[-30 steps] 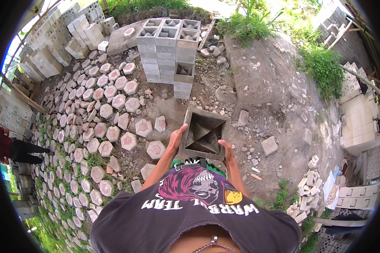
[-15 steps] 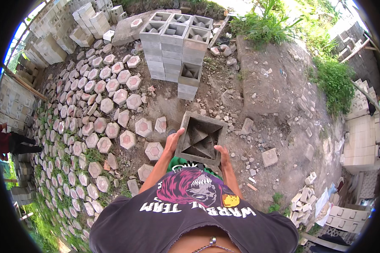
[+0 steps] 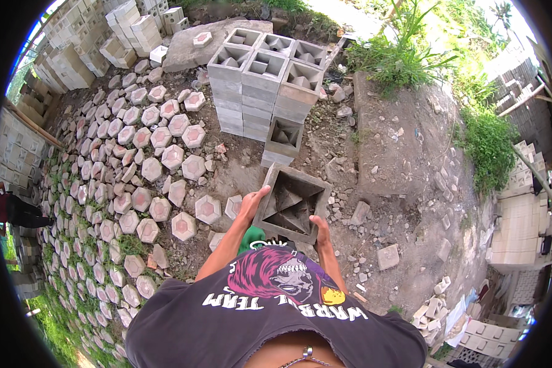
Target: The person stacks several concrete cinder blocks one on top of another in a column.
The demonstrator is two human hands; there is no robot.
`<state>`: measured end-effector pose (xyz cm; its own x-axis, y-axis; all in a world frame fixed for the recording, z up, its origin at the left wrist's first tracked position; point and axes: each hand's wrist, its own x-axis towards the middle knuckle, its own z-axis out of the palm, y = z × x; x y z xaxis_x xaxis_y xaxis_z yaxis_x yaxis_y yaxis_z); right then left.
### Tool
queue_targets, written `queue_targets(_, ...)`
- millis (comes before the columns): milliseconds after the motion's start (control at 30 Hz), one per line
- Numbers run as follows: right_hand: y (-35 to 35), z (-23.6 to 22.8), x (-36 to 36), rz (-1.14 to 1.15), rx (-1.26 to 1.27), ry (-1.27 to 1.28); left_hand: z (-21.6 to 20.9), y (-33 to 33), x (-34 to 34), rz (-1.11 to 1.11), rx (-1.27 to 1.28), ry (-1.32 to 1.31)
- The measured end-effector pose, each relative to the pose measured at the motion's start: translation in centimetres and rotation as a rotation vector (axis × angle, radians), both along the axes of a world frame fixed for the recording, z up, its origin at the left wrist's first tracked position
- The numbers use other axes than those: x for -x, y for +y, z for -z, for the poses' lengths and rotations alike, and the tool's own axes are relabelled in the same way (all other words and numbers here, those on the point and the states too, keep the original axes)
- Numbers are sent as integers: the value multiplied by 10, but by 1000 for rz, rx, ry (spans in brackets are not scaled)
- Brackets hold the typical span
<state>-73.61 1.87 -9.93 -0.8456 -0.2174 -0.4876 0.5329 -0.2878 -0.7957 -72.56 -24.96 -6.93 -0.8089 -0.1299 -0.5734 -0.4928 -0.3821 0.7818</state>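
Observation:
A square grey concrete breeze block, with angled fins in its hollow, is held in front of my body. My left hand grips its left side, and my right hand clasps the lower right edge; both thumbs show, while most fingers are hidden by the block. Just beyond it stands a low stack of the same blocks. That low stack adjoins a taller stack of breeze blocks, laid close in rows. The held block is apart from or overlapping the low stack in view; I cannot tell if they touch.
Many hexagonal pavers with pinkish centres cover the ground to the left. Loose rubble and a raised earthen slab lie to the right. More blocks stand far left. Another person is at the left edge.
The stacks now appear lower and closer to the held block, as my view has shifted forward. Both hands keep their grip on the block.

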Motion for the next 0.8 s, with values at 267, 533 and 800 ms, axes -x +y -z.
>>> queue_targets(267, -43, -8, 48, 23, 18, -77, -16, -35, 49, -34, 88, -29)
queue_targets(533, -47, 6, 111, -1, 23, -127, -4, -44, 108, -15, 72, -72)
queue_targets(800, -49, 10, 241, -67, -5, -122, 3, -42, 215, -26, 128, -62)
